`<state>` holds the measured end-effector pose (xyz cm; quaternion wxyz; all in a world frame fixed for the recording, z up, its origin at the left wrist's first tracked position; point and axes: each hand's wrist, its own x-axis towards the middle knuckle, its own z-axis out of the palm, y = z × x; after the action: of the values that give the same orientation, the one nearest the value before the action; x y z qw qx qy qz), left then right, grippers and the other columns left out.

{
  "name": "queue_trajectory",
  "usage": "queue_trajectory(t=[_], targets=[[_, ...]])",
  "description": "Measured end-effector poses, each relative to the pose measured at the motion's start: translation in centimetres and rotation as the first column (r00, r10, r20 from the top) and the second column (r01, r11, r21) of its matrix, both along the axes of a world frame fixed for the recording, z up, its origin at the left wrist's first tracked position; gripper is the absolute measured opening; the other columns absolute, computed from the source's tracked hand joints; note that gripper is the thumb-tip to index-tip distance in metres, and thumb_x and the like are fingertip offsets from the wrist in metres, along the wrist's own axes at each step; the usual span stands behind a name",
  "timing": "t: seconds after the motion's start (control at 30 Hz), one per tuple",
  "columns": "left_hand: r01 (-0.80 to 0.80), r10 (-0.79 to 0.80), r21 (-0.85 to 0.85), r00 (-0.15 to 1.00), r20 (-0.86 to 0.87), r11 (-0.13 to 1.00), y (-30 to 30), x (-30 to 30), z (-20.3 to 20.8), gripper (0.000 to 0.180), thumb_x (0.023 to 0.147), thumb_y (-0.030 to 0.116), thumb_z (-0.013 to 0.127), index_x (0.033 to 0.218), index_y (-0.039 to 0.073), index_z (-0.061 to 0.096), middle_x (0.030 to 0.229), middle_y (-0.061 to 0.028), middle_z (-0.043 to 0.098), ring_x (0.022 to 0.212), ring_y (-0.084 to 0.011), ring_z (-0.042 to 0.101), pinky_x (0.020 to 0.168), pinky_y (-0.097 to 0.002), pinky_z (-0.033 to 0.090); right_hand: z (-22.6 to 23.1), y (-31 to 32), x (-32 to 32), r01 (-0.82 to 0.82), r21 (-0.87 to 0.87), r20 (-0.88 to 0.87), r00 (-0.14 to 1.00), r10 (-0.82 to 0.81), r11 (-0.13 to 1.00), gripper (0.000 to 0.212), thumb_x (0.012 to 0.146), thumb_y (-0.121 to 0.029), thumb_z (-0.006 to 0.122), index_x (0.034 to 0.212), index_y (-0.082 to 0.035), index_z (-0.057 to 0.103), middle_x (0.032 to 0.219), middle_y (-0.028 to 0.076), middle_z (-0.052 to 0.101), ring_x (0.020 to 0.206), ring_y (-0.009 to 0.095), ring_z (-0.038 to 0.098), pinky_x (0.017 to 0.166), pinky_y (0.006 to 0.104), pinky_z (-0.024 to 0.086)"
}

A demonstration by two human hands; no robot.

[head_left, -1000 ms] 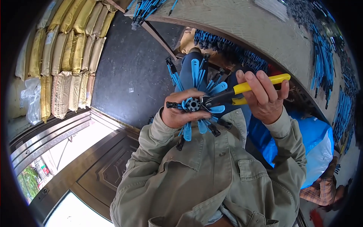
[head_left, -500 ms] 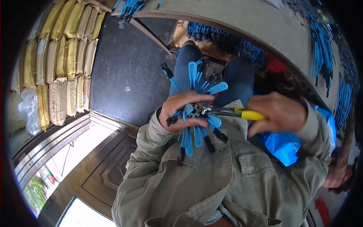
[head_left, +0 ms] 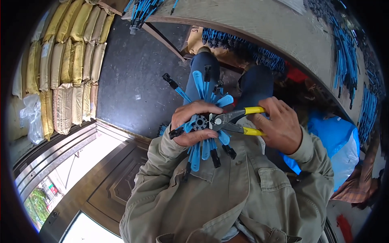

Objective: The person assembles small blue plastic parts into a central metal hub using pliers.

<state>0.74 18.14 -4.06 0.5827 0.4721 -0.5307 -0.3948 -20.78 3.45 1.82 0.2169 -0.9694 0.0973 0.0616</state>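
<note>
My left hand is closed round a cluster of blue plastic pieces. They fan out on both sides of it, some with flat paddle-shaped ends and some with black tips. Between its thumb and fingers shows a round, dark, notched hub. My right hand grips cutting pliers with yellow handles, which stand spread apart. The jaws of the pliers reach the right side of the hub, near my left fingertips; whether they bite on anything is too small to tell.
A grey table bears bundles of blue strips at the right. More blue pieces lie beneath it. Stacked sacks stand at the left. A blue and white bag sits beside my right arm, and a brown door is at lower left.
The pliers' handles have spread, and my right hand has shifted left and turned. My left hand and the cluster have moved slightly left, and the cluster has turned a little.
</note>
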Motion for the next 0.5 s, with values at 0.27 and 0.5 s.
queue_trajectory(t=[0.27,0.5], targets=[[-0.090,0.088,0.066,0.995,0.039,0.994,-0.3,-0.3,0.3,0.052,0.063,0.017,0.082,0.109,0.003,0.062,0.096,-0.0105,0.065,0.084,-0.0177,0.063,0.074,-0.0288,0.048,-2.6,-0.3,1.9,0.175,-0.498,0.433,0.899,0.069,0.850,0.028,0.068,-0.009,0.071,0.094,-0.009,0.061,0.103,0.010,0.054,0.092,0.028,0.055,0.074,0.0391,0.045],[0.054,-0.059,0.141,0.998,0.033,0.989,-0.5,0.4,1.4,0.054,0.064,0.017,0.081,0.112,0.003,0.061,0.096,-0.0087,0.066,0.081,-0.0161,0.061,0.073,-0.0282,0.048,-1.6,-3.0,0.4,-0.043,0.194,0.067,0.997,0.031,0.980,0.033,0.070,-0.017,0.075,0.095,-0.005,0.057,0.108,0.012,0.054,0.087,0.025,0.060,0.072,0.0380,0.048]])
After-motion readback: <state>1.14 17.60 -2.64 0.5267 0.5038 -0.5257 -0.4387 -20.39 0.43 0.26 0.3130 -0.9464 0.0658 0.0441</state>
